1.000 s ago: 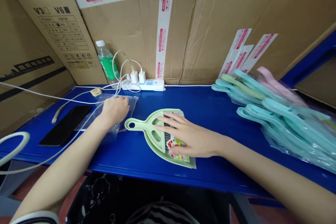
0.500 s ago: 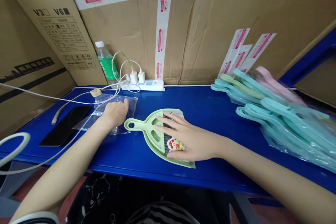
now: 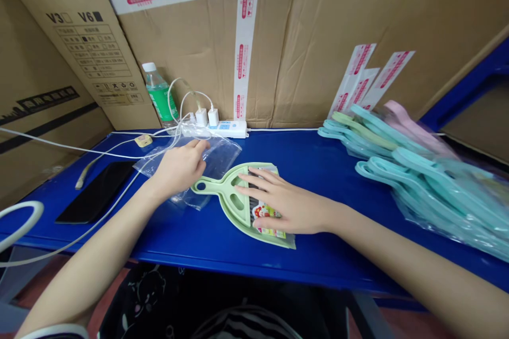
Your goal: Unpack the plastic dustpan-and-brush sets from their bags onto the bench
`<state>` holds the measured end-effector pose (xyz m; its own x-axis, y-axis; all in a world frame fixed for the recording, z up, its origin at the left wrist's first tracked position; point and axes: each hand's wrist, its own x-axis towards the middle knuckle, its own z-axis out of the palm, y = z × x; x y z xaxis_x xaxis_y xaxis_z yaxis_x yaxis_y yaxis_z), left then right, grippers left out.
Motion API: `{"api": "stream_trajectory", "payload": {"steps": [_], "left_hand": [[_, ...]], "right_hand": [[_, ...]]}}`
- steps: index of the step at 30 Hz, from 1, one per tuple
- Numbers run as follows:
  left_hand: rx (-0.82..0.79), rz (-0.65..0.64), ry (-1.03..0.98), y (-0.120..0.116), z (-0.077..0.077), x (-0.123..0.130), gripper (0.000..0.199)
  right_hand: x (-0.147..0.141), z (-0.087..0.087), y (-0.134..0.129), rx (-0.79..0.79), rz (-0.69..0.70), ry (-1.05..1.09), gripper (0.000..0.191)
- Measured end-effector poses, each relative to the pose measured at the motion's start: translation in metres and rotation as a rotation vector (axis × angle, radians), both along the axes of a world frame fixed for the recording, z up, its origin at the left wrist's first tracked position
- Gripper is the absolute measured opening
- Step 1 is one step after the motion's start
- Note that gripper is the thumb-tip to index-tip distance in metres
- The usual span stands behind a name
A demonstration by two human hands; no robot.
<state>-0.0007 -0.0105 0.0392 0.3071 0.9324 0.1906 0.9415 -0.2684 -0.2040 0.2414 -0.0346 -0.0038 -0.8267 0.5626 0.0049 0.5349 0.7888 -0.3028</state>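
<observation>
Left hand (image 3: pixel 178 168): fingers lightly curled on crinkled clear plastic bag (image 3: pixel 221 158); pinch or no pinch, cannot tell.
Right hand (image 3: pixel 290 207): fingers spread, unclenched, resting on black-bristled hand brush (image 3: pixel 251 190) and printed card (image 3: pixel 267 222).
Pan: ribbed light green plastic dustpan (image 3: pixel 234 204), flat on blue metal table (image 3: pixel 222 257), mid-table, handle pointing left onto bag edge.

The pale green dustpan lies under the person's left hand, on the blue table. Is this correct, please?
No. The head view shows the pale green dustpan under the right hand, not the left hand, which is on a clear plastic bag. The dustpan does lie on the blue table.
</observation>
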Motion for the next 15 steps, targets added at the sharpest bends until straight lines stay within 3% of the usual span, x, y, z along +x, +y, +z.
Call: {"api": "stream_trajectory", "payload": {"steps": [5, 12, 15], "left_hand": [[-0.042, -0.140, -0.050, 0.000, -0.007, 0.004, 0.041], [-0.070, -0.139, -0.056, 0.004, -0.009, 0.000, 0.038], [-0.068, -0.232, -0.104, 0.006, -0.012, -0.004, 0.035]], "right_hand": [[0.001, 0.000, 0.001, 0.023, 0.001, 0.002, 0.067], [-0.001, 0.001, 0.001, 0.042, 0.010, -0.033, 0.066], [-0.002, 0.003, 0.001, 0.038, 0.012, -0.045, 0.065]]}}
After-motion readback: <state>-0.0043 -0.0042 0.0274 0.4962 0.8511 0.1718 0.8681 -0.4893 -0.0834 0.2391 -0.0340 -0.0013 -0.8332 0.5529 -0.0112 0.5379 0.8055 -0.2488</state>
